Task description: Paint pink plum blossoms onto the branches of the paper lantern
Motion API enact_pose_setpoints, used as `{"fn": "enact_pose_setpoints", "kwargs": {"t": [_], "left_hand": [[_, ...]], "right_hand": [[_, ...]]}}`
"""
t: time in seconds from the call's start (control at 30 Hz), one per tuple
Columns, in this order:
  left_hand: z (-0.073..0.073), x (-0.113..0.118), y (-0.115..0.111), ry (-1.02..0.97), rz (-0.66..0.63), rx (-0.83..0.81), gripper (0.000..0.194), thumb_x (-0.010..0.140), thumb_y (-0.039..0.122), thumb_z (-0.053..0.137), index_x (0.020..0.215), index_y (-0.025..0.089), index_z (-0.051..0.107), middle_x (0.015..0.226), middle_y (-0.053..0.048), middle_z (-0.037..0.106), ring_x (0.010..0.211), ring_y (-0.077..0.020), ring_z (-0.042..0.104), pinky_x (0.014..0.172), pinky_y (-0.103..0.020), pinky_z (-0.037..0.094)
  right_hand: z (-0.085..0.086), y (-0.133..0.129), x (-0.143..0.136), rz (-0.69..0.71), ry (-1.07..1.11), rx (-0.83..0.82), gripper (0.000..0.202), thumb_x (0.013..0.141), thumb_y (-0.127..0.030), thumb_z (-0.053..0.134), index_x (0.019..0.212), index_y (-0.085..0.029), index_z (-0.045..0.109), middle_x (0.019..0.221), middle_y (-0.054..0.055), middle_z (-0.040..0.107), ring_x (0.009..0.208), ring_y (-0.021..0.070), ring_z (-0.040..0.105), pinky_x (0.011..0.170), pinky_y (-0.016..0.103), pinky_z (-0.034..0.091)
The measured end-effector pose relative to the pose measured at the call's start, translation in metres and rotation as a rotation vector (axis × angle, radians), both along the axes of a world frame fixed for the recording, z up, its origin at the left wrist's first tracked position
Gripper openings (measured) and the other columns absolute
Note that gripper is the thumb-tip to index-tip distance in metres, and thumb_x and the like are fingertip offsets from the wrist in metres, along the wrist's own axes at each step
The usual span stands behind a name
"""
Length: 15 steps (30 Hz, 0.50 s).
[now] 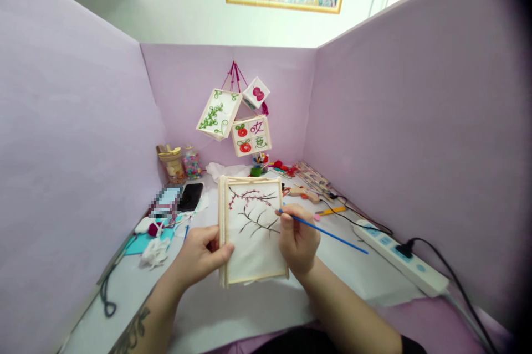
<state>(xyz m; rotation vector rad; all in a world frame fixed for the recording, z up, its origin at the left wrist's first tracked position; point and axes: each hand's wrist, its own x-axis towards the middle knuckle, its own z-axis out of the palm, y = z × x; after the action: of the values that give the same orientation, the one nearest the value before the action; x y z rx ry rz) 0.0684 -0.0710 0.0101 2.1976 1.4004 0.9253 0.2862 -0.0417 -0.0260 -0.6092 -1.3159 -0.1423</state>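
Observation:
My left hand grips the left edge of a wooden-framed panel, its thumb on the front. Dark branches show on the white face, with small pink-red blossoms along the upper one. A blue brush is pinched in my right hand, its handle slanting down to the right. The brush's tip end is at the panel's right side, near the branches; whether it touches the surface I cannot tell. My right hand is against the panel's right edge.
Decorated frames hang on the back partition. At the left lie a phone, crumpled tissue and jars. A power strip with black cables runs along the right side, near a yellow-orange knife.

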Motion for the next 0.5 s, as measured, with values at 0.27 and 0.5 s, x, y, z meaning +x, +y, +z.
{"fn": "enact_pose_setpoints", "kwargs": {"t": [0.27,0.5], "left_hand": [[0.0001,0.0006,0.0001,-0.01,-0.008,-0.007,0.036,0.075,0.043,0.052,0.052,0.023,0.033,0.047,0.007,0.034,0.045,-0.0082,0.031,0.044,-0.021,0.025],[0.0011,0.0019,0.0011,-0.007,0.002,-0.012,0.037,0.075,0.044,0.052,0.052,0.023,0.033,0.047,0.006,0.034,0.045,-0.0084,0.032,0.045,-0.021,0.026]], "right_hand": [[0.0029,-0.0005,0.0006,-0.049,-0.037,-0.023,0.01,0.097,-0.018,0.052,0.1,-0.024,0.06,0.079,0.001,0.067,0.07,0.016,0.067,0.066,0.029,0.055],[0.0051,-0.0001,0.0009,-0.038,-0.066,-0.034,0.011,0.096,-0.016,0.052,0.099,-0.022,0.061,0.077,0.001,0.066,0.068,0.0151,0.066,0.064,0.028,0.054]]}}
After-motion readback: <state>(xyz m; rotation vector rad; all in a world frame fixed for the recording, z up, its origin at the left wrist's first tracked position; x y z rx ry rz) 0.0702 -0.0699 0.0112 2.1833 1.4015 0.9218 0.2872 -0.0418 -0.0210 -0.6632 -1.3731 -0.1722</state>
